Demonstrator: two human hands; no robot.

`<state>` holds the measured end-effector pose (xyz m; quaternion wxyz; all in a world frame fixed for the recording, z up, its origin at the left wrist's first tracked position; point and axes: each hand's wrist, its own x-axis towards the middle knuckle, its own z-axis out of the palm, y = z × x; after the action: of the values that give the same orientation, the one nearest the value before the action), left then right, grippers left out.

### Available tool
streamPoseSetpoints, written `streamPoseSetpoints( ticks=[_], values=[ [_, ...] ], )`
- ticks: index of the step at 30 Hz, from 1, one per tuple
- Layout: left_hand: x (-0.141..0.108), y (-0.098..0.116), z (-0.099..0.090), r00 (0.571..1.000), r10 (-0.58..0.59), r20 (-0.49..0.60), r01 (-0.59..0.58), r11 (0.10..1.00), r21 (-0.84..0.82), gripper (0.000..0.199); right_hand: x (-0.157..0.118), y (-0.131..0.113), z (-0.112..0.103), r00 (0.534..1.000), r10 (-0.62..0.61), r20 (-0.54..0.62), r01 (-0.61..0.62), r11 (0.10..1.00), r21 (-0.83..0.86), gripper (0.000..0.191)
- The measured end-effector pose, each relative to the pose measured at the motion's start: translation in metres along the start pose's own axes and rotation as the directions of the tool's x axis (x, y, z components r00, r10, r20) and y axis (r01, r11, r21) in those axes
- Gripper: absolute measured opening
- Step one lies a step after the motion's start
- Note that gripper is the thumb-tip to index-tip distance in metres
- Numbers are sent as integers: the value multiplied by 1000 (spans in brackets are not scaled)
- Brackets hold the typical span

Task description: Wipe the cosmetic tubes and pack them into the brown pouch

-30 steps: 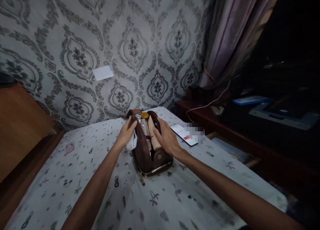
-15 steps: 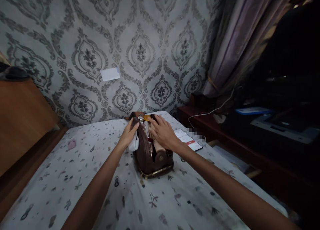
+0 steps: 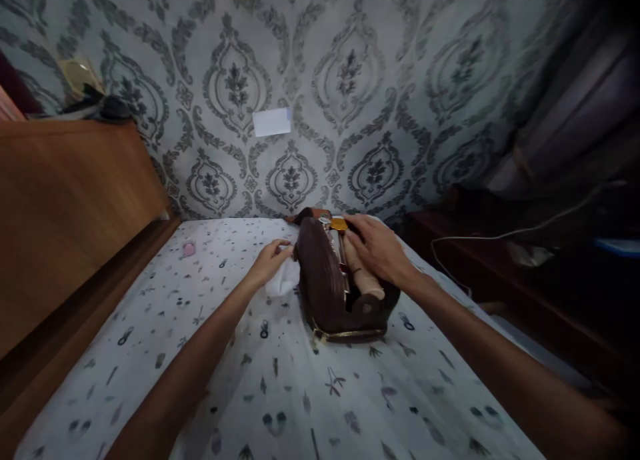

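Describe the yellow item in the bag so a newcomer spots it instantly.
On the patterned bedsheet stands an open dark brown bag. At the far end of its opening, beside the right hand, the yellow item stands out by colour from the beige item nearer the camera.

The head camera looks forward and down over the sheet (image 3: 293, 383).

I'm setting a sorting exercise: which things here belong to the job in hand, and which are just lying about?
Likely the job: brown bag; pale tube and yellow item in its opening; white bundle by left hand.
Lying about: pink object; cable.
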<state>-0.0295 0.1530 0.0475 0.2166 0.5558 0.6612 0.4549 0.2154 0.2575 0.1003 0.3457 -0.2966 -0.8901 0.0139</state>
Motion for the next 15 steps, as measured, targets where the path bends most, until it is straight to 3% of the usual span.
streamPoseSetpoints(
  ticks=[5,9,13,15],
  values=[
    [-26,-53,-86,971,-191,-143,225,933,282,26,-28,-2,-6,982,115,-147,-110,993,42,42],
    [-37,-90,-148,865,-321,-386,469,791,393,29,-46,-8,3,971,132,-198,-148,987,-67,43],
    [-42,-109,-183,748,-377,-546,629,664,405,26,-46,-11,10,970,161,-182,-190,970,-151,48],
    [-41,-114,-192,716,-392,-577,667,629,400,32,-43,-14,9,972,168,-164,-197,964,-178,50]
  ],
)
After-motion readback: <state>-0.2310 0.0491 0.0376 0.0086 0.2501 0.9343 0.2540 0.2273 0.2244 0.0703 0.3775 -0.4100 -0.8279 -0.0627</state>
